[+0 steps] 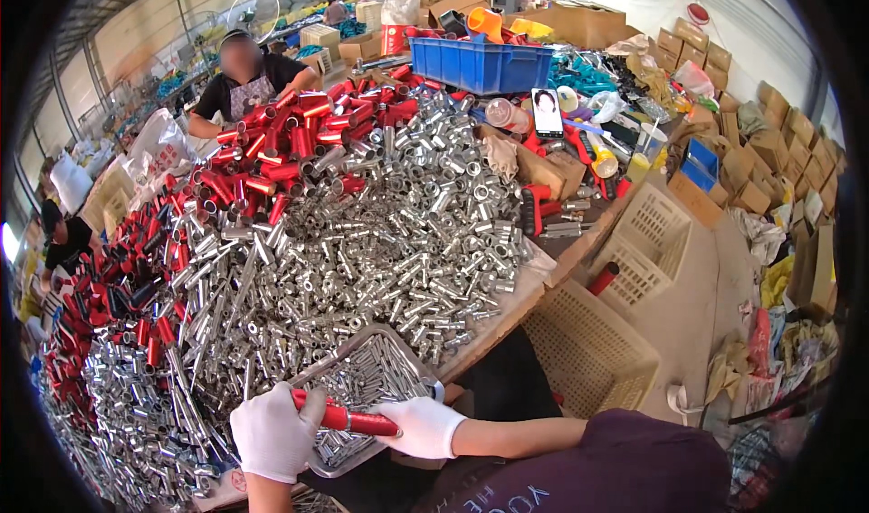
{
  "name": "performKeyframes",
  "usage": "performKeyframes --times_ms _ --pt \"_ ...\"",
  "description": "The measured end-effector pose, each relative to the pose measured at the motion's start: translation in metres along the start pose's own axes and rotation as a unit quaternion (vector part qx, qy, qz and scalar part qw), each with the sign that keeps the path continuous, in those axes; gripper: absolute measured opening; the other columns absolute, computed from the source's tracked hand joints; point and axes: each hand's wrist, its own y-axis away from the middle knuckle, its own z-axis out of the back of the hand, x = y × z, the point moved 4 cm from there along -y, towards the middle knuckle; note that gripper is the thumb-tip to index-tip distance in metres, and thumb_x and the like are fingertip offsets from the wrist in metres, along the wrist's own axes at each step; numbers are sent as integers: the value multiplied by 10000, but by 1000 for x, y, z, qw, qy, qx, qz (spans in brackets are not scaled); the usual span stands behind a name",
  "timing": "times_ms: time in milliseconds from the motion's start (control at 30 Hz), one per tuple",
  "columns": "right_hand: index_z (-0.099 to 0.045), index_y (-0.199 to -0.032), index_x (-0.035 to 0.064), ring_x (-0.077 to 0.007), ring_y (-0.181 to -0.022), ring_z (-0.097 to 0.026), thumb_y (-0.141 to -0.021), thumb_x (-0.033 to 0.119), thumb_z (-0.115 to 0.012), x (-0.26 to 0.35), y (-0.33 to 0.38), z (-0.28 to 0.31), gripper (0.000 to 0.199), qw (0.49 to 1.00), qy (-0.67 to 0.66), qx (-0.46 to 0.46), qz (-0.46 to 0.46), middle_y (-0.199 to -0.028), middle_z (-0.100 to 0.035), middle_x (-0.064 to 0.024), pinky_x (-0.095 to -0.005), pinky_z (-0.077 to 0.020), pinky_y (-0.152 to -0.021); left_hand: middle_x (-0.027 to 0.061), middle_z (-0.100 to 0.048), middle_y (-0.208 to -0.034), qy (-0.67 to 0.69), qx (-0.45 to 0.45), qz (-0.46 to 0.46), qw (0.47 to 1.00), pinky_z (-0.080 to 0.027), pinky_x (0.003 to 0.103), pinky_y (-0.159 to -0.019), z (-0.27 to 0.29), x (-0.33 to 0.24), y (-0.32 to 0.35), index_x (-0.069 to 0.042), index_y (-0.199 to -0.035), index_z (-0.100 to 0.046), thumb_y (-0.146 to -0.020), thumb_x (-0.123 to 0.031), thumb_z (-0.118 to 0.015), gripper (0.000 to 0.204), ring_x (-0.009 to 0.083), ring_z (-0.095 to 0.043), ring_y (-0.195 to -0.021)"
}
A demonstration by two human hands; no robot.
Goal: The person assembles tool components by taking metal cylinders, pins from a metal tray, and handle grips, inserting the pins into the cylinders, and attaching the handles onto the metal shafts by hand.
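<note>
Both hands wear white gloves. A red metal tube (337,417) lies roughly level between them, over a clear plastic tray (398,336). My left hand (274,432) is closed around the tube's left end, thumb on top. On its right end, my right hand (420,426) has its fingers closed; part of that end is hidden by the glove. Small silver pins (380,368) fill the tray beneath. Just beyond it rises a large heap of silver metal fittings (389,260). More red tubes (299,142) are piled behind those fittings.
A blue bin (480,66) stands at the far side, with a phone (548,113) propped near it. Beige plastic crates (588,346) sit below the table's right edge. A co-worker (249,83) works across the heap. Cardboard boxes (769,142) line the right.
</note>
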Motion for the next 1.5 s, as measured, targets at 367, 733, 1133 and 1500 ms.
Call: performKeyframes --times_ms 367,733,1133,1500 --pt "-634 -1145 22 -124 -552 -564 -869 267 -671 3 16 -12 370 874 -370 308 -70 -680 -584 -19 -321 -474 -547 143 -592 -562 206 -46 -93 973 -495 419 -559 6 4 8 -64 -698 -644 -793 -359 -671 312 347 -630 -557" --pt "-620 -1007 20 -385 -862 -656 -869 277 -657 3 7 -3 294 981 -146 124 37 -850 -666 -201 -417 -494 -770 169 -608 -584 111 18 -3 994 -505 431 -563 -6 4 8 -41 -703 -661 -793 -374 -672 346 353 -645 -575" --pt "-636 -1107 16 -65 -387 -434 -890 165 -656 10 9 -9 264 865 -407 270 -114 -605 -551 8 -236 -347 -379 148 -577 -1263 201 -118 -126 964 -196 593 -1124 -2 -3 -4 -90 -846 -660 -680 -178 -658 188 456 -383 -1301" --pt "-525 -1219 -90 -45 -423 -422 -915 142 -656 21 17 -20 405 676 -625 381 -85 -599 -475 31 -220 -334 -395 146 -605 -1213 970 4 -30 242 -570 349 -749 -68 -23 1 -201 -867 -479 -796 -225 -818 348 306 -650 -982"
